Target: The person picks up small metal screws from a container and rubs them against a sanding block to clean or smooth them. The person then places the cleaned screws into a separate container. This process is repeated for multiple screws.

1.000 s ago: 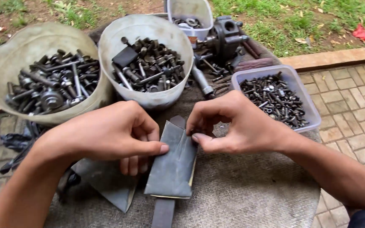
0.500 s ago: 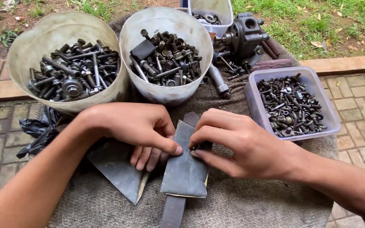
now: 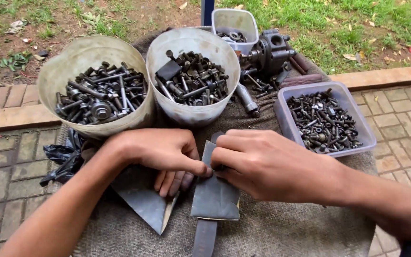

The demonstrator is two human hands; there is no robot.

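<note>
Two bare hands meet over a dark grey sheet of sandpaper [image 3: 213,192] folded around a flat metal bar [image 3: 204,238] on a grey cloth-covered table [image 3: 286,228]. The left hand [image 3: 160,153] and the right hand [image 3: 262,164] both pinch the sheet's upper edge, just before two round pale tubs of bolts [image 3: 96,95].

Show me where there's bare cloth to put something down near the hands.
Bare cloth lies at the near right, bordered by the folded dark sheet, the right hand and forearm, and the rectangular tub beyond. The far side is crowded: two round tubs of bolts, loose parts, a metal assembly.
</note>
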